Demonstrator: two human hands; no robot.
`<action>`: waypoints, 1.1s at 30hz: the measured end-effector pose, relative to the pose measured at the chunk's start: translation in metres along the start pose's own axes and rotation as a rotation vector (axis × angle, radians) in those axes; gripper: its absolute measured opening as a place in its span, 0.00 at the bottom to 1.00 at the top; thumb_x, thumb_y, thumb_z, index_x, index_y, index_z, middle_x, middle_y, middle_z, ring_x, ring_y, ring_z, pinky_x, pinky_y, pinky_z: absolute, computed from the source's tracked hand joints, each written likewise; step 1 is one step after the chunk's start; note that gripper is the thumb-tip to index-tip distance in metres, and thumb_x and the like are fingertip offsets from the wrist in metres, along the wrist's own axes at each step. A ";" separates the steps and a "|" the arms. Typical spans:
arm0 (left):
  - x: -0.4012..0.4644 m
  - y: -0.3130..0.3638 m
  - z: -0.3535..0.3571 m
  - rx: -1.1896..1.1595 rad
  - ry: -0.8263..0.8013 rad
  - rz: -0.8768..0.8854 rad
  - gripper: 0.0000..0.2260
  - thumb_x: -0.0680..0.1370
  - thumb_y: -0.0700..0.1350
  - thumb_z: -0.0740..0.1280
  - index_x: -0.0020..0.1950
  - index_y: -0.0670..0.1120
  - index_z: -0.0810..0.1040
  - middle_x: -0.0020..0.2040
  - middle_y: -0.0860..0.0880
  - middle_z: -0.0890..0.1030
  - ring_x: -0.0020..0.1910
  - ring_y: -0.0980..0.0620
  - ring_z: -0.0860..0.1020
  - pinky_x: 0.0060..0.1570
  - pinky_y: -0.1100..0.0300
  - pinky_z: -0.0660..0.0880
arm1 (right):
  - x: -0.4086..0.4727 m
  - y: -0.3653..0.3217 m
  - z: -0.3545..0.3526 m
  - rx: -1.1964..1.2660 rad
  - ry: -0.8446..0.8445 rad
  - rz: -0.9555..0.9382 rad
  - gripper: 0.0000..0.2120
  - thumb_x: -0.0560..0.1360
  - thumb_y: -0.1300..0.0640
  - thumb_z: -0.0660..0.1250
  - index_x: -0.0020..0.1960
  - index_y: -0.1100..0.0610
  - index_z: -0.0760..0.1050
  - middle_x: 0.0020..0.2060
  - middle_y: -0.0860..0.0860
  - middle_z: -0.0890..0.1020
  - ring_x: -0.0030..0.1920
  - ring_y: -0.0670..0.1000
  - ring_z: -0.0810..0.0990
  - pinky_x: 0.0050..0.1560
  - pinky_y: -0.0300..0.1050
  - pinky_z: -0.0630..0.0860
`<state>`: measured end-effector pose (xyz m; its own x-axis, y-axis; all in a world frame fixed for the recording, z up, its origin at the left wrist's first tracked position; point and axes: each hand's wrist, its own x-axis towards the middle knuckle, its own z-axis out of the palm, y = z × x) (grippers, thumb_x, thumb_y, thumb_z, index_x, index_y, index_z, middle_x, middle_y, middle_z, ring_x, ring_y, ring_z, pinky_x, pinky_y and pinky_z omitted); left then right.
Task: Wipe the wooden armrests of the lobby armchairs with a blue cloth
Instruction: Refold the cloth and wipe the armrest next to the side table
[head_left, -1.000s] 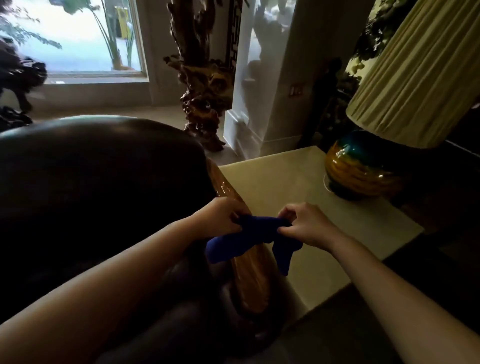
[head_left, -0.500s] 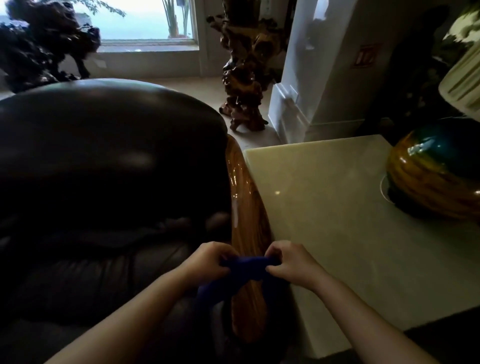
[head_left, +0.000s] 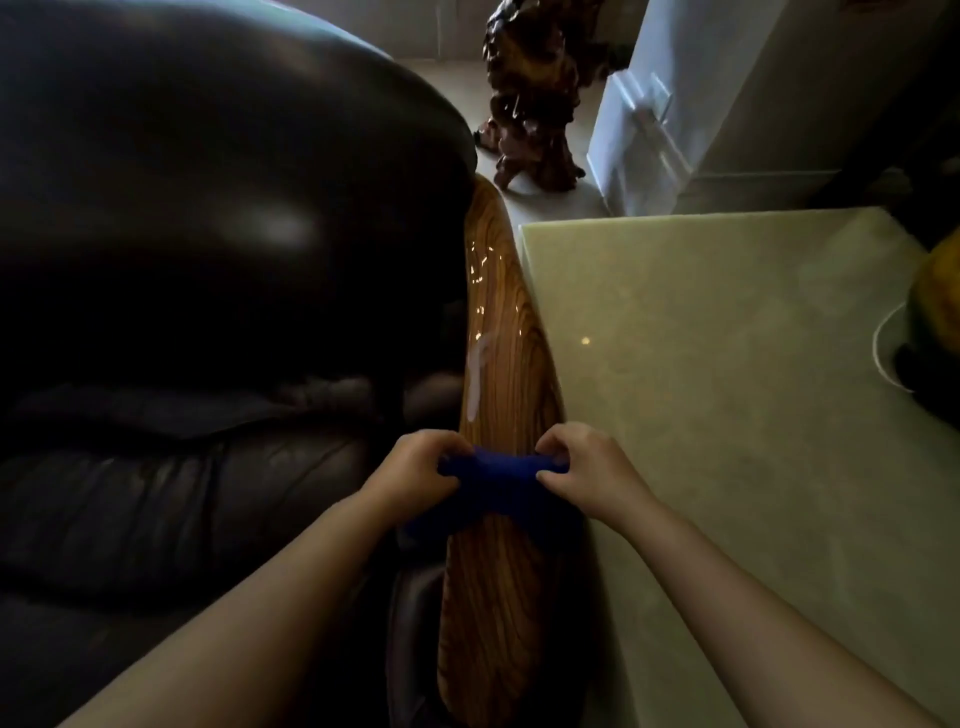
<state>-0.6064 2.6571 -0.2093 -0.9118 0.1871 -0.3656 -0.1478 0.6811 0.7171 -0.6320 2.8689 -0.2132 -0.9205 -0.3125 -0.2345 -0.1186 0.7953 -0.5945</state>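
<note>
A glossy striped wooden armrest (head_left: 501, 322) runs along the right side of a dark leather armchair (head_left: 208, 249). A blue cloth (head_left: 498, 483) is stretched across the armrest at mid-length. My left hand (head_left: 415, 475) pinches the cloth's left end on the seat side. My right hand (head_left: 587, 470) pinches its right end on the table side. The cloth hangs down over both edges of the wood; whether it presses on the surface I cannot tell.
A pale stone-topped side table (head_left: 727, 389) stands right against the armrest. A lamp base (head_left: 935, 322) sits at its right edge. A dark carved root sculpture (head_left: 535, 104) and a white column base (head_left: 639, 130) stand on the floor beyond.
The view has tilted down and moved closer over the armrest. Both hands, still holding the cloth, have come down so the cloth now spans the wood.
</note>
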 end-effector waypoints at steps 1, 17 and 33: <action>0.003 -0.008 0.003 -0.024 -0.001 -0.011 0.16 0.73 0.36 0.66 0.58 0.50 0.75 0.59 0.50 0.75 0.56 0.55 0.74 0.52 0.61 0.73 | 0.002 0.006 0.006 0.017 0.013 0.011 0.12 0.68 0.59 0.71 0.51 0.53 0.76 0.47 0.47 0.76 0.45 0.47 0.76 0.45 0.37 0.72; 0.033 -0.027 0.106 0.101 0.580 -0.105 0.25 0.77 0.57 0.40 0.69 0.61 0.30 0.73 0.57 0.31 0.73 0.59 0.33 0.74 0.46 0.41 | 0.012 0.002 0.104 -0.176 0.474 0.137 0.29 0.77 0.44 0.47 0.75 0.52 0.44 0.74 0.55 0.49 0.75 0.57 0.49 0.70 0.65 0.56; 0.212 0.002 0.000 0.142 0.585 -0.013 0.27 0.79 0.52 0.49 0.70 0.57 0.33 0.76 0.50 0.35 0.74 0.52 0.35 0.72 0.39 0.42 | 0.192 -0.002 0.030 -0.175 0.486 0.144 0.28 0.78 0.47 0.48 0.74 0.46 0.39 0.76 0.57 0.43 0.75 0.55 0.44 0.71 0.65 0.54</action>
<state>-0.7998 2.6984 -0.2849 -0.9757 -0.2150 0.0423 -0.1444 0.7762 0.6137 -0.7978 2.7919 -0.2799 -0.9934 0.0497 0.1035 -0.0004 0.9002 -0.4355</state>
